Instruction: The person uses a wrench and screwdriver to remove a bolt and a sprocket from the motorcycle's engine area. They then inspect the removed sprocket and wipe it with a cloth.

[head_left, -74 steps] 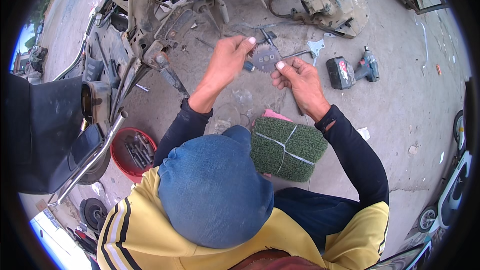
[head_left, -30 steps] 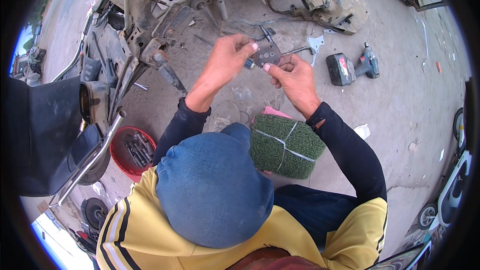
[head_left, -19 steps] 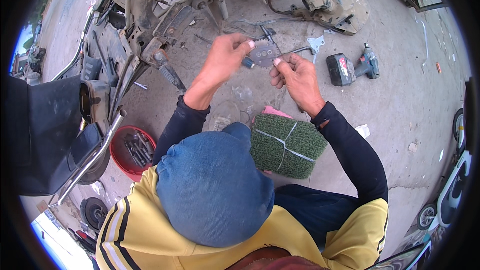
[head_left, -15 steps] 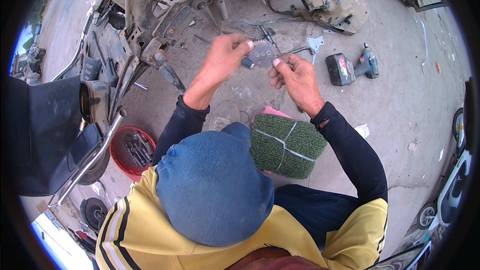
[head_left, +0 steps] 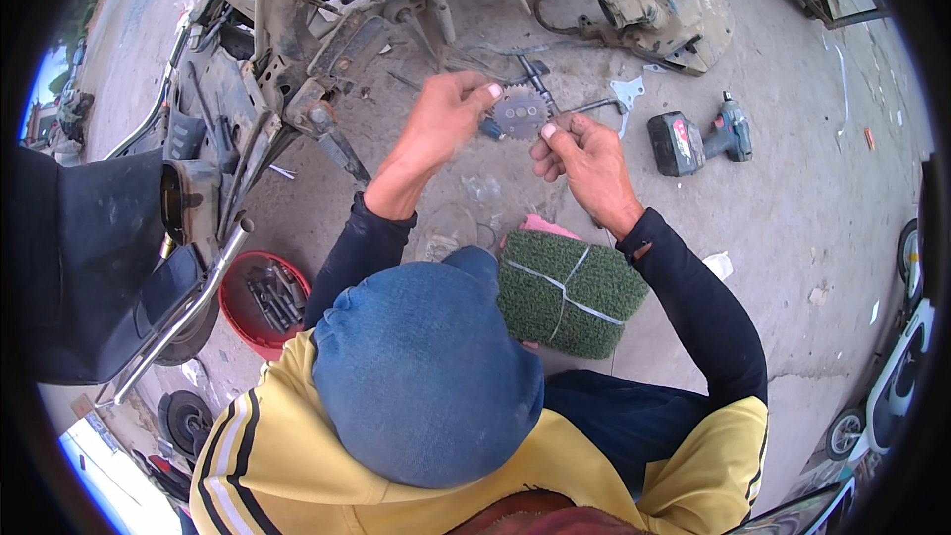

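Nearest: yellow jacket (head_left: pixel 535 451) w/ blk & white stripes, blue-clad knee (head_left: pixel 421 376). Just ahead, R of knee, green turf pad (head_left: pixel 584 312) tied w/ white string, pink edge showing under it; L of knee, red tub (head_left: pixel 260 340) w/ loose metal pcs (head_left: pixel 277 302) inside. Both on concrete floor (head_left: pixel 773 267).

Beyond the pad, toothed disc (head_left: pixel 520 114) held up btwn both hands, flat face w/ several holes toward cam. L hand (head_left: pixel 436 124): grip narrow, thumb at disc's L edge. R hand (head_left: pixel 589 163): grip narrow too, thumb & fingers pinching lower R edge.

Behind disc: blk T-shaped tool (head_left: pixel 535 77); small blue-ended item (head_left: pixel 490 127), partly hidden by disc & L hand. To the R, silver bracket (head_left: pixel 626 92), then cordless driver (head_left: pixel 709 144) on its side.

Farthest: dirty engine cover (head_left: pixel 684 35), ctr-R; muddy vehicle frame (head_left: pixel 267 40), upper L.
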A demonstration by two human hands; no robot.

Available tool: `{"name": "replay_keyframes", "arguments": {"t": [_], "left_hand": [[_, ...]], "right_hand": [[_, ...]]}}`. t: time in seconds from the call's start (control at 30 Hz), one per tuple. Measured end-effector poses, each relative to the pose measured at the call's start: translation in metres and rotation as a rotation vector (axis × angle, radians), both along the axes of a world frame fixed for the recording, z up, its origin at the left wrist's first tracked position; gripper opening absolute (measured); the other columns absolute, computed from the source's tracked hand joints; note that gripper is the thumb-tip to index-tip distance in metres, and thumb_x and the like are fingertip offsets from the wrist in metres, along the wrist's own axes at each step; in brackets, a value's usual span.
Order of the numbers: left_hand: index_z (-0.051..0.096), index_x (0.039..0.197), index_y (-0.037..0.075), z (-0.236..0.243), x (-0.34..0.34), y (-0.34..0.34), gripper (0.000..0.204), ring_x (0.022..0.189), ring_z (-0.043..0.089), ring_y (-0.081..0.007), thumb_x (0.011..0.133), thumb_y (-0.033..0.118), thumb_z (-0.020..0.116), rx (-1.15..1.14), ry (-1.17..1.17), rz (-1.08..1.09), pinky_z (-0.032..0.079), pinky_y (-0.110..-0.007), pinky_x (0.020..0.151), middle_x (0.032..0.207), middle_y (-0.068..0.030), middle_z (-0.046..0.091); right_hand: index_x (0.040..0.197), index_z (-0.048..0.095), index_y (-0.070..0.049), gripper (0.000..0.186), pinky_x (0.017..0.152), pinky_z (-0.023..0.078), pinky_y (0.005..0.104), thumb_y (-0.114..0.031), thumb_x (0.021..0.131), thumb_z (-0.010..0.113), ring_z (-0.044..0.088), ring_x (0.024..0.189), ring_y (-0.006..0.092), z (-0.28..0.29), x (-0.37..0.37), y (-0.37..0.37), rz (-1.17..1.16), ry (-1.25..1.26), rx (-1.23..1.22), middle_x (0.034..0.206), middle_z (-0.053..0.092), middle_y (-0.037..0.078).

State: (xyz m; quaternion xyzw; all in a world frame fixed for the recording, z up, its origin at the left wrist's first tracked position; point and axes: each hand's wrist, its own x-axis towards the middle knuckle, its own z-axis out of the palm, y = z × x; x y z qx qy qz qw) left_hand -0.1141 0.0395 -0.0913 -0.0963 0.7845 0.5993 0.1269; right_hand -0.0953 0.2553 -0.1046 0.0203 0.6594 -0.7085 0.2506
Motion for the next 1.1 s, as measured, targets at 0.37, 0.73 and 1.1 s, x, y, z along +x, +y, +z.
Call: {"name": "replay_keyframes", "arguments": {"t": [0.37,0.73,1.1], "left_hand": [[0.072,0.107,-0.006,-0.0012,-0.0001,-0.0022,0.025,0.066,0.048,-0.0079,0.100,0.016,0.063,-0.033,-0.008,-0.022,0.041,-0.025,0.060,0.077,0.0007,0.060],[0.072,0.104,-0.006,-0.0003,0.0005,-0.0062,0.025,0.067,0.049,-0.0082,0.101,0.018,0.062,-0.023,-0.020,-0.044,0.043,-0.025,0.061,0.077,0.0004,0.060],[0.072,0.107,-0.004,-0.0017,0.0002,-0.0085,0.025,0.067,0.050,-0.0089,0.101,0.018,0.062,-0.035,-0.010,-0.053,0.043,-0.026,0.062,0.079,-0.0003,0.061]], "right_hand": [[0.098,0.062,0.006,0.022,0.059,0.053,0.0280,-0.015,0.103,0.056,0.066,0.066,0.0143,-0.0016,0.0009,-0.0005,-0.005,-0.057,-0.043,0.083,0.070,0.011],[0.103,0.061,0.005,0.022,0.060,0.054,0.0281,-0.016,0.103,0.055,0.068,0.068,0.0170,-0.0068,0.0014,0.0003,-0.006,-0.156,-0.141,0.086,0.070,0.013],[0.105,0.061,0.006,0.021,0.063,0.054,0.0282,-0.014,0.104,0.054,0.068,0.071,0.0167,-0.0068,0.0010,-0.0007,0.014,-0.159,-0.132,0.089,0.070,0.014]]}}
